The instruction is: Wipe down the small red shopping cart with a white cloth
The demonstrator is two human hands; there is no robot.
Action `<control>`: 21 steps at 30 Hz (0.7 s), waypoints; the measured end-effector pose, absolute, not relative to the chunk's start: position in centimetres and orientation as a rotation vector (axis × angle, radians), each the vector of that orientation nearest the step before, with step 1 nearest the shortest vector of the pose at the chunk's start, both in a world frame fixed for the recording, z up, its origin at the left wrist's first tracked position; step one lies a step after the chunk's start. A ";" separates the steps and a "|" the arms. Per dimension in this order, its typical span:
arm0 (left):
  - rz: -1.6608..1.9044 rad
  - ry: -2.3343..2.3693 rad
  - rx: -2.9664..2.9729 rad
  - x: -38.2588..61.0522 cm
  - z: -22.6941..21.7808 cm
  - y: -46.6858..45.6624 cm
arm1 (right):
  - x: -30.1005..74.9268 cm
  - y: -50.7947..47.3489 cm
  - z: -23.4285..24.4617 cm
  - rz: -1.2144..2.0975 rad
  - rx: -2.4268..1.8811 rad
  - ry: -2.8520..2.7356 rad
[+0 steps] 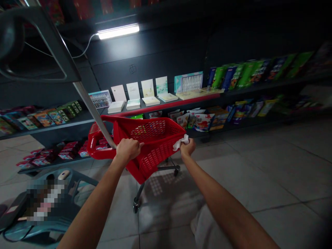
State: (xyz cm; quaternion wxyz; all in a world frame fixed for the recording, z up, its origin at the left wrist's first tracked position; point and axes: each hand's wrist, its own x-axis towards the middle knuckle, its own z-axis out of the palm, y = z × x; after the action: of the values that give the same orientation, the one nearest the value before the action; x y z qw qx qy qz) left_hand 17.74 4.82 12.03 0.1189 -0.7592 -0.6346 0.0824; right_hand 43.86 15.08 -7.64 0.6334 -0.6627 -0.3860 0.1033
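A red plastic shopping cart (158,155) with perforated sides stands in front of me on dark casters. My left hand (128,149) is closed on its near rim, close to the red push handle (92,141). At the opposite end, my right hand (188,147) holds a crumpled white cloth (181,141) against the cart's corner. A metal pole (90,107) slants down from the upper left, and its lower end meets the cart beside my left hand. The near basket wall hides part of the inside.
Dark shelving runs behind the cart, with upright booklets (147,88), green and blue snack bags (243,74) and boxed goods (52,116). A lit tube lamp (118,31) hangs above. At lower left stands a blue-grey plastic stool (75,176) with items on it. A dark looped handle (49,45) juts in overhead.
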 end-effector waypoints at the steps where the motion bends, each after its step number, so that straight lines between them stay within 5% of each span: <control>1: 0.247 -1.856 -2.215 17.8 12.0 4.9 | 43.3 14.8 -8.0 0.250 -1.526 -0.884; 14: 0.228 -1.827 -2.197 18.2 12.0 5.1 | 26.7 2.9 -9.2 0.743 -1.049 -1.375; 21: 0.226 -1.826 -2.197 18.1 12.0 4.9 | 33.6 7.8 -7.1 0.494 -1.086 -1.470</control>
State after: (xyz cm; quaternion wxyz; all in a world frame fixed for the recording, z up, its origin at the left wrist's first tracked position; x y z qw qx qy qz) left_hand 18.05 4.92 12.04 0.1377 -0.7594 -0.6311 0.0781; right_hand 33.59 7.81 -7.07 0.5843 -0.4656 -0.6302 0.2115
